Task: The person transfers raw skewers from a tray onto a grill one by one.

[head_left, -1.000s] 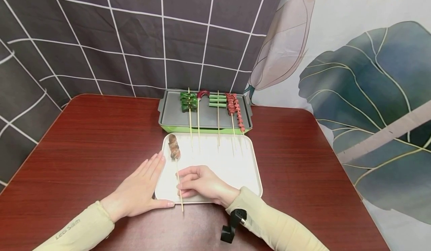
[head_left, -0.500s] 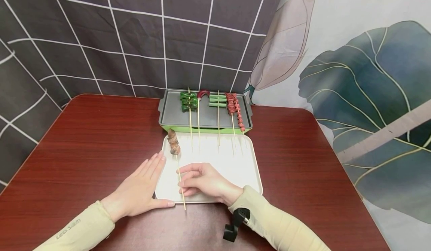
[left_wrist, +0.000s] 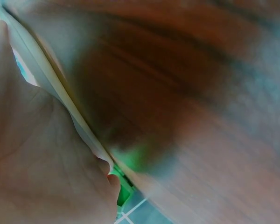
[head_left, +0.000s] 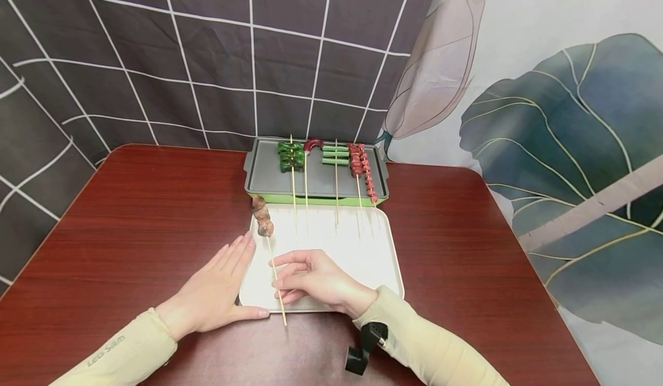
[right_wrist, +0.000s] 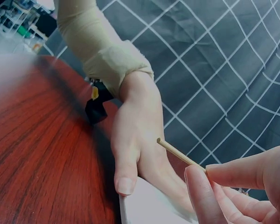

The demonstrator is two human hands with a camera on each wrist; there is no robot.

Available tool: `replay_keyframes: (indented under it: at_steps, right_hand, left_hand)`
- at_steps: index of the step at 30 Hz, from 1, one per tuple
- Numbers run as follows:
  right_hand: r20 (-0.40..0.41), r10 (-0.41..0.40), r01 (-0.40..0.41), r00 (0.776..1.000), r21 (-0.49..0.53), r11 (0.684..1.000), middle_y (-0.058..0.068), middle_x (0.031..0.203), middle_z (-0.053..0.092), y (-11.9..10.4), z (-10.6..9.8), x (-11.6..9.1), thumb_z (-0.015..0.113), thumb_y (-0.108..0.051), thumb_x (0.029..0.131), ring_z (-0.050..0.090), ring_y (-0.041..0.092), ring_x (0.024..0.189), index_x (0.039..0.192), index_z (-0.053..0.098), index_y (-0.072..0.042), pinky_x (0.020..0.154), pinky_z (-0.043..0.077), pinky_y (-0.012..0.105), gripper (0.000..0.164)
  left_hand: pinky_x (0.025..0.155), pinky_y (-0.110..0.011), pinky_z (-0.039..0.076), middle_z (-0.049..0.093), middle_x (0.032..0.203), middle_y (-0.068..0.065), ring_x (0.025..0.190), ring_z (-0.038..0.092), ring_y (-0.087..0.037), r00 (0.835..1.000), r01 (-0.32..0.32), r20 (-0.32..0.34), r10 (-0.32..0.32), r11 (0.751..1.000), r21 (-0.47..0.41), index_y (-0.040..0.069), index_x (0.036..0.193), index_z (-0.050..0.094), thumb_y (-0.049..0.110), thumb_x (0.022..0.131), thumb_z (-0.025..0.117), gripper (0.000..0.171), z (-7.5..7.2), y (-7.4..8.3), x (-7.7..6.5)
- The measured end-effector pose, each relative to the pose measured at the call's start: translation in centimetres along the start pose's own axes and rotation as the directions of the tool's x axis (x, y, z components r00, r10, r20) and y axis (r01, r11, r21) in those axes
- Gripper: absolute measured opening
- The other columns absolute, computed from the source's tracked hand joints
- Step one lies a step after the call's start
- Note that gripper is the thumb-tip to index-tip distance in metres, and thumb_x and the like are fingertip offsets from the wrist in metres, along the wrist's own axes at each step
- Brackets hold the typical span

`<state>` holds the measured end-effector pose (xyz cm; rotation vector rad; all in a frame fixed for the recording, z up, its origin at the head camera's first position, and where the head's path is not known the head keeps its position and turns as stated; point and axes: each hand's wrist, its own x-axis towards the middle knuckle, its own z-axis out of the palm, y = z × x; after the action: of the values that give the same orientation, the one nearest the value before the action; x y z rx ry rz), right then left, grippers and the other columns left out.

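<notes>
My right hand [head_left: 318, 279] pinches the bare stick of a skewer of brownish meat chunks [head_left: 262, 218] between thumb and fingers. The meat end points away, over the far left corner of a white tray [head_left: 357, 265], while the stick's blunt end passes the near rim. In the right wrist view, that wooden stick [right_wrist: 179, 155] comes out of the pinching fingertips [right_wrist: 196, 186]. With fingers straight, my left hand [head_left: 212, 288] rests along the tray's left side, its thumb at the near rim. The left wrist view has the palm [left_wrist: 46, 154] against the tray's edge [left_wrist: 60, 88].
Behind the tray stands a grey griddle with a green base [head_left: 321, 187]. It bears skewers of green pepper [head_left: 291, 157], a dark red curved piece [head_left: 312, 145], green stalks [head_left: 335, 156], red meat [head_left: 355, 160] and small red pieces [head_left: 368, 176]. Their sticks overhang the tray.
The right hand and skewer have shifted slightly away from me, and the meat end has moved up and a little left toward the tray's far corner. The left hand stays put.
</notes>
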<state>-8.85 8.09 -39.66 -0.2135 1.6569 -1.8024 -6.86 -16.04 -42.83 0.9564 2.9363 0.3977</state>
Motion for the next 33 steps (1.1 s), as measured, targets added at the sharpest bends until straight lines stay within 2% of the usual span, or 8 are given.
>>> replay_keyframes:
  at_steps: [7,15,21,27,33]
  right_hand:
    - [-0.002,-0.019,0.019,1.0,-0.004,1.0,0.017,0.091,0.072,-0.5,0.3,-0.4,0.065,0.009,0.091,0.07,0.016,0.074,0.128,0.061,0.011,0.071,0.063,0.034,0.037]
    - [0.014,-0.058,0.058,0.998,-0.038,0.998,0.01,0.09,0.071,-1.2,0.3,-0.6,0.065,0.008,0.093,0.07,0.016,0.075,0.131,0.059,0.011,0.073,0.063,0.036,0.039]
    - [-0.002,-0.092,0.091,0.996,-0.101,0.991,0.011,0.091,0.071,-2.1,0.2,-0.2,0.064,0.008,0.093,0.071,0.016,0.078,0.133,0.058,0.011,0.075,0.063,0.039,0.041]
    - [-0.04,-0.125,0.119,0.991,-0.128,0.985,0.019,0.095,0.071,-3.2,-0.1,1.1,0.064,0.007,0.094,0.071,0.017,0.077,0.134,0.057,0.011,0.077,0.062,0.04,0.041]
    - [-0.138,-0.135,0.113,0.981,-0.156,0.981,0.026,0.099,0.071,-4.7,-0.6,3.8,0.065,0.01,0.093,0.072,0.019,0.075,0.134,0.058,0.011,0.076,0.062,0.037,0.041]
  left_hand:
    - [0.12,-0.052,0.023,0.019,0.162,-0.03,0.149,0.023,-0.042,1.0,0.003,0.009,-0.003,1.0,0.005,-0.015,0.153,0.027,0.082,0.085,0.052,0.121,-0.1,0.1,0.1]
    - [0.119,-0.053,0.025,0.02,0.162,-0.031,0.148,0.026,-0.043,1.0,-0.01,-0.01,0.01,1.0,0.014,-0.015,0.153,0.028,0.081,0.085,0.054,0.121,-0.2,0.1,0.0]
    - [0.121,-0.052,0.022,0.017,0.163,-0.029,0.149,0.022,-0.041,1.0,0.007,0.007,-0.007,1.0,-0.003,-0.013,0.154,0.024,0.082,0.085,0.053,0.122,-0.1,0.1,0.0]
    - [0.12,-0.053,0.023,0.019,0.162,-0.031,0.148,0.024,-0.042,1.0,-0.001,-0.001,0.001,1.0,0.0,-0.014,0.153,0.026,0.082,0.085,0.052,0.121,-0.2,0.1,0.0]
    - [0.121,-0.052,0.021,0.018,0.163,-0.03,0.149,0.022,-0.041,1.0,0.015,0.02,-0.015,1.0,-0.006,-0.014,0.154,0.025,0.083,0.085,0.051,0.122,-0.3,0.2,0.0]
